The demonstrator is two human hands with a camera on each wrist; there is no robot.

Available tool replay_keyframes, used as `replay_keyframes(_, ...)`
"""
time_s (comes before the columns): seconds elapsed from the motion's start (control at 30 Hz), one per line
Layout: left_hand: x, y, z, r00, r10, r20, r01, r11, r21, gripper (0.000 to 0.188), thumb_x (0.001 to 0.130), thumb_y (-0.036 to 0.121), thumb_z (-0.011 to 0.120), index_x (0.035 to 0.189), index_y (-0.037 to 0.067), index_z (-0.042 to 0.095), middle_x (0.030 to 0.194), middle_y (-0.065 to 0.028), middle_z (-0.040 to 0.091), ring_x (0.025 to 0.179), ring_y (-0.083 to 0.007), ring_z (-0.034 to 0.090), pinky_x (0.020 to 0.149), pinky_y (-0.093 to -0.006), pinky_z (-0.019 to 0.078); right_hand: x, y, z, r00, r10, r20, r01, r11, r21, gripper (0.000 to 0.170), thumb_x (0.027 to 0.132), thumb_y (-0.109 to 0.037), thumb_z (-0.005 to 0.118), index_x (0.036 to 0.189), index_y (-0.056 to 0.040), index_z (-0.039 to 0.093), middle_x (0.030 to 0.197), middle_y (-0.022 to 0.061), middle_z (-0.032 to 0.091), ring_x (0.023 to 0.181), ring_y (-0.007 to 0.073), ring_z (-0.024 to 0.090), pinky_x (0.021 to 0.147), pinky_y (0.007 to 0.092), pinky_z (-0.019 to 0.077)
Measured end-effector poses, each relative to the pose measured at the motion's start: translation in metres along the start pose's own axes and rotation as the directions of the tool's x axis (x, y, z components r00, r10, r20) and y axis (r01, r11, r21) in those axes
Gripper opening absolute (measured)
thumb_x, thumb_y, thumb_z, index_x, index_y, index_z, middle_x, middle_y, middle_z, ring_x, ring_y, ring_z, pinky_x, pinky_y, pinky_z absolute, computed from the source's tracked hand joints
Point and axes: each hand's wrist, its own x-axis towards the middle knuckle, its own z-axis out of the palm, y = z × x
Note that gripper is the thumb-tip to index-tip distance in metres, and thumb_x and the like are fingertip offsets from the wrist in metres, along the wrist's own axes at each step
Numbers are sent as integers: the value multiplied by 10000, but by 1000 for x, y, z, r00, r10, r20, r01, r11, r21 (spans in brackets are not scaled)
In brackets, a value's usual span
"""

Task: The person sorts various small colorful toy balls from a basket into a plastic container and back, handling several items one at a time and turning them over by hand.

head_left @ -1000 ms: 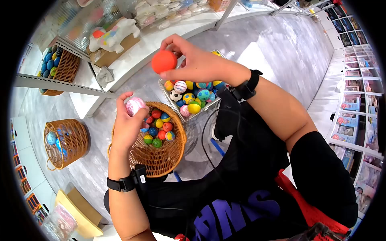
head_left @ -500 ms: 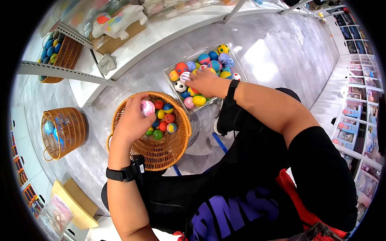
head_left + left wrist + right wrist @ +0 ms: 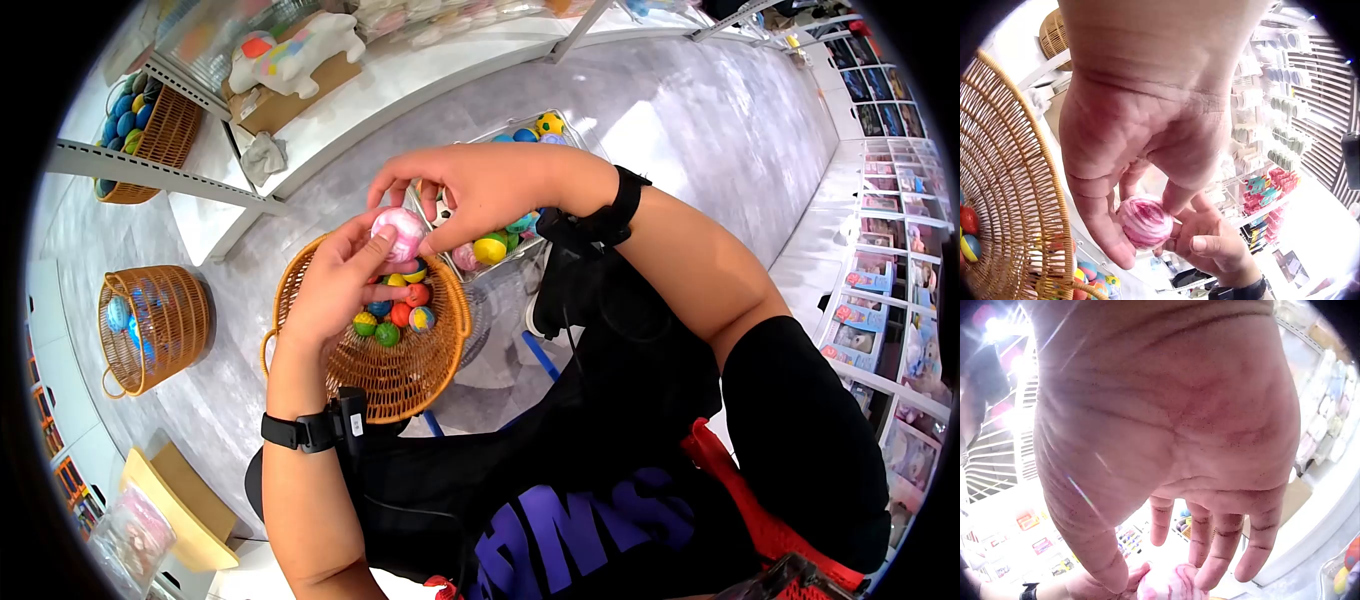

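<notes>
My left hand [image 3: 335, 280] holds a pink-and-white swirled ball [image 3: 398, 236] between thumb and fingers, above the far rim of a wicker basket [image 3: 395, 385]. Several small coloured balls [image 3: 388, 335] lie inside that basket. My right hand [image 3: 490, 190] has come over from the right, its fingers spread and loosely bent around the same ball. In the right wrist view, the ball [image 3: 1169, 584] sits beyond the right fingertips, with the thumb to one side. The left wrist view has the ball [image 3: 1145, 222] in the left fingers, the right hand [image 3: 1213, 240] close behind it.
Behind my right hand, a clear tray [image 3: 506, 262] of patterned balls is partly hidden. Another wicker basket [image 3: 155, 340] stands on the floor at left. White shelving [image 3: 330, 140] with a plush toy [image 3: 295, 55] runs along the far left.
A second ago my right hand held up a red ball; half a second ago it was over the tray. Now it is at the swirled ball, which my left hand has kept and moved rightward.
</notes>
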Motion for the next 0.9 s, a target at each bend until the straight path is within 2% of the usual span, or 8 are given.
replay_keyframes(0.1,3,-6,0,999,-31,24,34,990,-134,484,1135,412,521,1404,12,571,1235,-122,716,1036,-200,758,805,-348,662,-6,0,1,994,-104,-13,102,987,-124,636,826,-196,831,1418,-165,600,1193,61,631,959,179,605,822,329,540)
replay_keyframes(0.43,0,-11,9,992,-42,116,60,985,-162,576,1129,491,495,1426,-1,538,1236,-158,695,1056,-241,740,818,-386,673,-21,16,15,977,-182,-115,154,964,-218,554,852,-270,820,1363,-167,634,1170,96,648,926,235,631,843,390,548)
replay_keyframes(0.5,-5,-5,19,999,-17,29,20,995,-96,581,1131,496,487,1481,32,500,1264,-150,673,1080,-230,728,819,-392,660,-25,13,-3,997,-22,-75,8,983,-184,589,830,-338,825,1357,-161,630,1152,124,682,930,265,671,846,397,560)
replay_keyframes(0.53,-4,-4,20,999,-19,36,22,995,-100,581,1131,496,487,1481,32,500,1264,-150,673,1080,-230,728,819,-392,660,-29,13,-19,992,-44,-122,1,941,-338,622,807,-392,828,1344,-150,628,1130,139,712,933,282,700,827,402,571)
replay_keyframes(0.63,-2,-8,13,995,-16,-99,27,993,115,558,1131,470,493,1573,134,438,1287,-116,654,1011,-192,704,792,-357,634,-49,34,-63,931,209,-300,-329,835,-440,542,824,-424,806,1261,-137,662,1088,151,748,912,321,729,804,431,579)
replay_keyframes(0.73,5,-23,-4,996,5,-93,24,950,313,468,1122,409,544,1486,116,513,1256,-73,653,1000,-163,691,806,-348,606,-62,89,-84,830,298,-472,-547,600,-584,484,829,-379,785,1213,-104,676,1088,172,762,983,374,731,831,465,577)
replay_keyframes(0.83,9,-34,-17,997,34,-74,6,878,478,304,1105,321,596,1299,87,614,1175,-38,674,973,-134,672,833,-331,566,-61,127,-85,776,435,-457,-627,448,-637,483,832,-335,771,1233,-88,667,1099,179,760,1025,391,724,842,479,574)
replay_keyframes(0.9,10,-37,-21,994,109,-32,-58,722,689,204,1084,250,621,1117,50,645,1049,-28,689,946,-137,669,851,-335,543,-58,149,-79,790,431,-436,-611,501,-612,498,822,-317,778,1246,-81,662,1101,186,759,1041,390,722,853,480,574)
